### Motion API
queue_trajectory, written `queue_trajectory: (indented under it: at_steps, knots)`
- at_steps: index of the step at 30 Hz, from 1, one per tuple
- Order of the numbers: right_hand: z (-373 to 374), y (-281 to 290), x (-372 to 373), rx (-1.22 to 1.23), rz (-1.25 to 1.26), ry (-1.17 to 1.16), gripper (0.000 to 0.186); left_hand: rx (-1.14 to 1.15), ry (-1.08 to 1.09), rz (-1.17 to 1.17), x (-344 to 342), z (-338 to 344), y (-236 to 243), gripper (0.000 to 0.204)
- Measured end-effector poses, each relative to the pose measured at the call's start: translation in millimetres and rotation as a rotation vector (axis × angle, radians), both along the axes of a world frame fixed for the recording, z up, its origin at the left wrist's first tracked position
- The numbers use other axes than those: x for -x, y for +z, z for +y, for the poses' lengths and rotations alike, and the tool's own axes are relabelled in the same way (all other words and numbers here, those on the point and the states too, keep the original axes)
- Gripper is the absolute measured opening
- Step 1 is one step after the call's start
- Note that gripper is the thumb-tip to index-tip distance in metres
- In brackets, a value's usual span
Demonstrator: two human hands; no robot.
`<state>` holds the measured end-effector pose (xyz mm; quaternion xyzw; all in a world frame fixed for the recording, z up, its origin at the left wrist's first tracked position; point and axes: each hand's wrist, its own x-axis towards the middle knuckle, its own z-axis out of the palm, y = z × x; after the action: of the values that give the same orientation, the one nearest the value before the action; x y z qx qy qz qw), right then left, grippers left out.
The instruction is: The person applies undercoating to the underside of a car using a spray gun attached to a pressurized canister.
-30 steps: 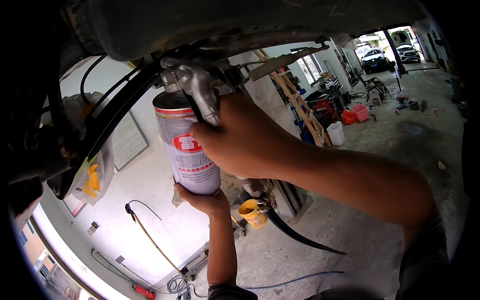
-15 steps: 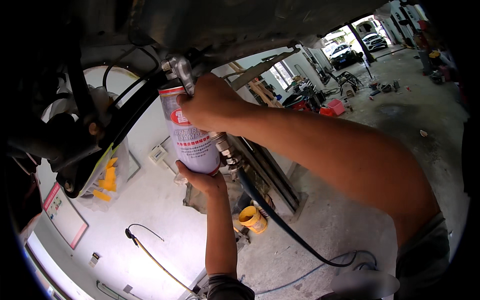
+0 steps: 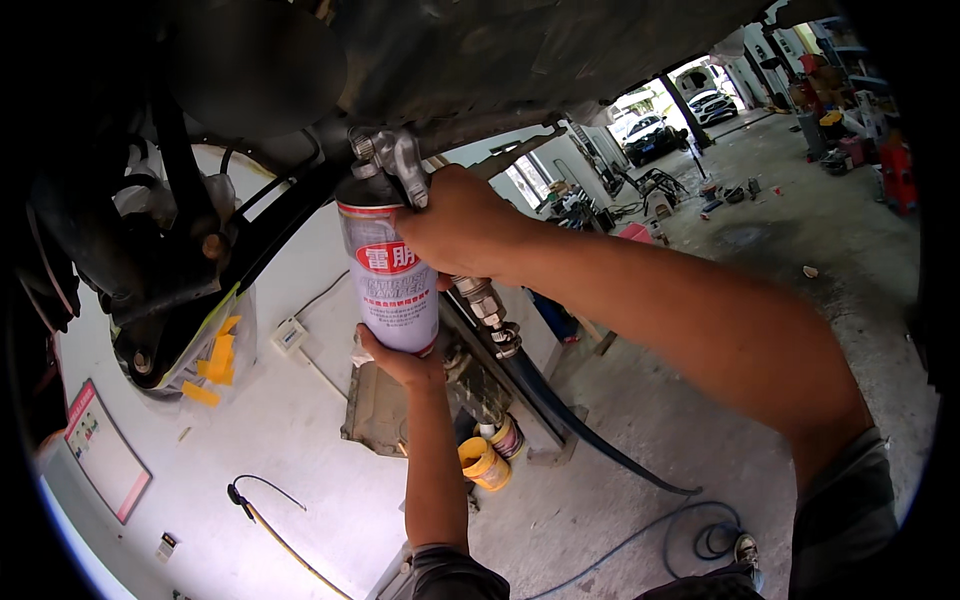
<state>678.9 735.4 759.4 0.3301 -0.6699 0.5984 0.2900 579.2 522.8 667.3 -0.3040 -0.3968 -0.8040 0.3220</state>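
A silver undercoating spray gun (image 3: 400,162) with a white and grey can (image 3: 390,300) under its head is held up close below the car's underside (image 3: 450,70). Wrapped around the gun's handle is my right hand (image 3: 465,228), closed, its knuckles beside the can's upper part. My left hand (image 3: 400,362) cups the can's base from below, thumb up along its side. From beneath my right hand a metal hose coupling (image 3: 485,305) leads into a dark air hose (image 3: 580,432). The gun's trigger is hidden by my fingers.
Dark suspension parts (image 3: 190,210) and plastic sheeting with orange tape (image 3: 217,365) hang at left. A lift post (image 3: 540,425) stands behind the hose. Yellow bucket (image 3: 485,463) and coiled blue hose (image 3: 715,540) are on the floor. Cars (image 3: 650,138) stand far back right.
The gun and can have shifted a little right and down in view, while the background has slid left. Both hands keep their hold.
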Motion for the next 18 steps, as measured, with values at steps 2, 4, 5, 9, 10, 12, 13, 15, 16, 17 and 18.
queue_trajectory:
  at_steps: [2,4,5,9,10,12,13,15,16,17,18]
  knots:
    - [2,-1,-2,0.001,0.015,-0.03,0.033,-0.027,-0.003,-0.024,5,4,-4,0.062]
    - [-1,-3,-4,0.001,0.035,-0.049,0.034,-0.056,0.004,-0.043,4,5,-6,0.061]
    - [-3,-6,-2,-0.005,0.108,-0.106,0.034,-0.068,-0.023,-0.04,2,8,-7,0.06]
    - [-9,-16,-7,0.041,0.201,-0.201,0.036,-0.078,-0.045,0.006,-7,19,-5,0.059]
    - [-9,-17,-10,0.034,0.196,-0.188,0.035,-0.08,-0.045,0.012,-10,21,-4,0.059]
    - [-7,-15,-17,0.026,0.191,-0.176,0.035,-0.116,-0.045,-0.003,-18,23,-4,0.058]
    - [-7,-14,-20,0.018,0.183,-0.167,0.035,-0.117,-0.047,0.001,-19,24,-2,0.058]
    - [-6,-12,-23,-0.003,0.144,-0.147,0.035,-0.115,-0.049,0.022,-21,19,-7,0.057]
    - [-6,-12,-25,-0.022,0.112,-0.131,0.035,-0.117,-0.049,0.016,-20,16,-10,0.057]
    - [-8,-15,-23,-0.018,0.107,-0.132,0.035,-0.102,-0.059,0.003,-19,14,-12,0.057]
    - [-11,-19,-20,0.026,0.116,-0.137,0.035,-0.087,-0.07,-0.009,-19,12,-14,0.057]
